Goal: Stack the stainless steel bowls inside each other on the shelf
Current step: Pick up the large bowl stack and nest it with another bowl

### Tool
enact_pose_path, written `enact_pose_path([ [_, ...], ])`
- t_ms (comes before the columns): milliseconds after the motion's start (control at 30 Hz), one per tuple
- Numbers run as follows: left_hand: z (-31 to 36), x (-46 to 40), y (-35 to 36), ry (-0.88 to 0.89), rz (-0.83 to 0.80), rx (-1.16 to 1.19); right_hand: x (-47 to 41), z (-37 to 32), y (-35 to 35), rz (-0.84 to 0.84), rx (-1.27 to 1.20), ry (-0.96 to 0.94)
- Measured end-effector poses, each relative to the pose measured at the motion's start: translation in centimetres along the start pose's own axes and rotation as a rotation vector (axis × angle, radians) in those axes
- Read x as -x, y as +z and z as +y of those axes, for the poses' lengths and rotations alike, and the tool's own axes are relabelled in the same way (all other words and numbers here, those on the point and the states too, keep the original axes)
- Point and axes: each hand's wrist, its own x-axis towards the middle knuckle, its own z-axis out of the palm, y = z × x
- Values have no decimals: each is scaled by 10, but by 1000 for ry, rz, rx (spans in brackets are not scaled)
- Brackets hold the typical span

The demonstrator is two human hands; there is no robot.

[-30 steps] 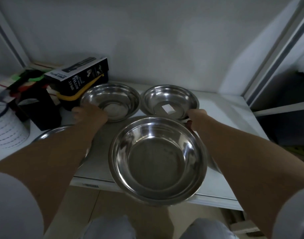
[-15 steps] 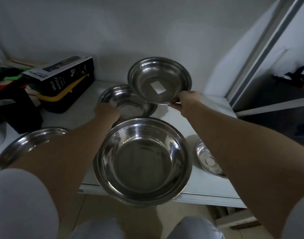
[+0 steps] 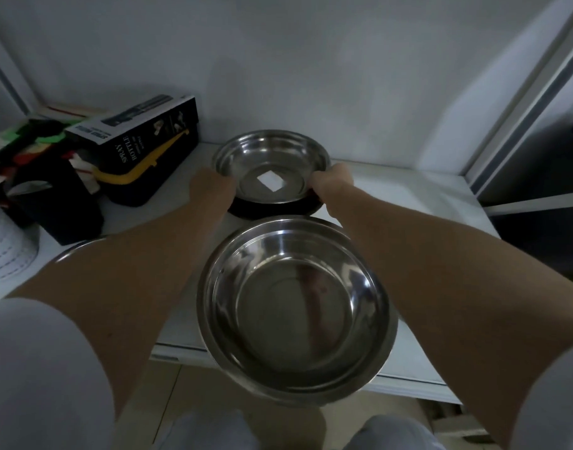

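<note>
A steel bowl with a white sticker [image 3: 272,164] sits nested in a second steel bowl [image 3: 275,210] at the back of the white shelf [image 3: 408,196]. Only a dark edge of the lower bowl shows. My right hand [image 3: 332,181] grips the sticker bowl's right rim. My left hand [image 3: 210,190] holds the left side of the pair, at the lower bowl's rim. A large steel bowl [image 3: 294,306] stands at the shelf's front edge, between my forearms. The rim of another steel bowl [image 3: 75,251] shows under my left arm.
A black spray bottle box [image 3: 142,147] with a yellow part lies at the back left. Dark holders with colourful items [image 3: 35,164] and a white container [image 3: 5,248] stand at the far left. A cabinet frame [image 3: 522,108] rises on the right.
My right hand has carried the sticker bowl down and to the left, into the bowl that my left hand holds. The view has shifted right.
</note>
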Motion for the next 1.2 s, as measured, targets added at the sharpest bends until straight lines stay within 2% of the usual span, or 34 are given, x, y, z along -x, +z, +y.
enact_pose_path([
  [100, -9, 0, 2, -1, 8, -146, -3, 8, 5, 29, 226, -25],
  [167, -12, -3, 4, -4, 0, -153, -4, 11, 6, 26, 305, -36],
  [300, -9, -1, 8, 9, -61, -119, -11, 16, 7, -31, 171, -43],
  [700, 1, -4, 15, -39, 10, 53, -10, 16, -1, 7, 140, -42],
  [967, 0, 0, 15, -58, -63, -137, -5, 18, -1, -55, 272, -37],
  [1200, 2, -9, 11, -24, -49, -157, -19, 14, -2, -15, 218, -92],
])
